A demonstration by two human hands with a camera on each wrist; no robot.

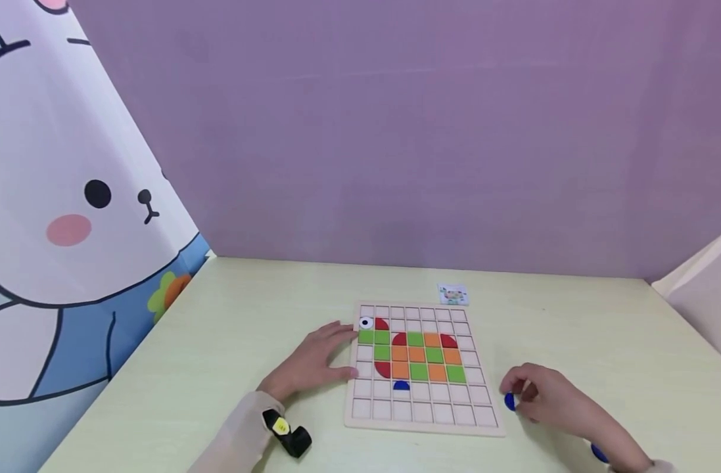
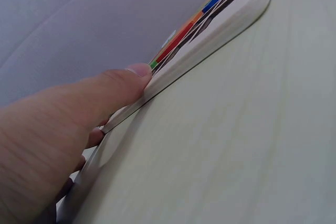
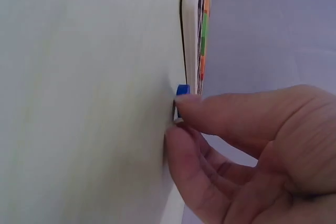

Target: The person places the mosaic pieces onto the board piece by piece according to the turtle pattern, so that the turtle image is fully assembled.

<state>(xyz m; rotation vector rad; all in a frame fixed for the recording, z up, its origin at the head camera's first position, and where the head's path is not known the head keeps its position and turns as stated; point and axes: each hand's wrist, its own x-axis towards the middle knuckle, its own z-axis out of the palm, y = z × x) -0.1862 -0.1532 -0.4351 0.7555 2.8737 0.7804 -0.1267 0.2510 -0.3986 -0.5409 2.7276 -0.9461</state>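
A pale gridded board (image 1: pixel 422 430) lies on the table, bearing green and orange square tiles, red rounded tiles, a white eye tile (image 1: pixel 366 322) and a blue half-round tile (image 1: pixel 401 385). My left hand (image 1: pixel 313 361) rests at the board's left edge with fingers spread. In the left wrist view its thumb (image 2: pixel 131 77) touches the board's side. Just right of the board, my right hand (image 1: pixel 546 397) pinches another blue rounded tile (image 1: pixel 510 401) between thumb and fingers, low over the table. The right wrist view shows this blue tile (image 3: pixel 182 89) partly covered by the thumb.
One more blue piece (image 1: pixel 599 452) lies partly hidden under the right forearm. A small picture card (image 1: pixel 453 294) lies behind the board. A purple wall (image 1: pixel 395 131) stands at the back, and a cartoon-printed panel (image 1: pixel 35 164) rises on the left.
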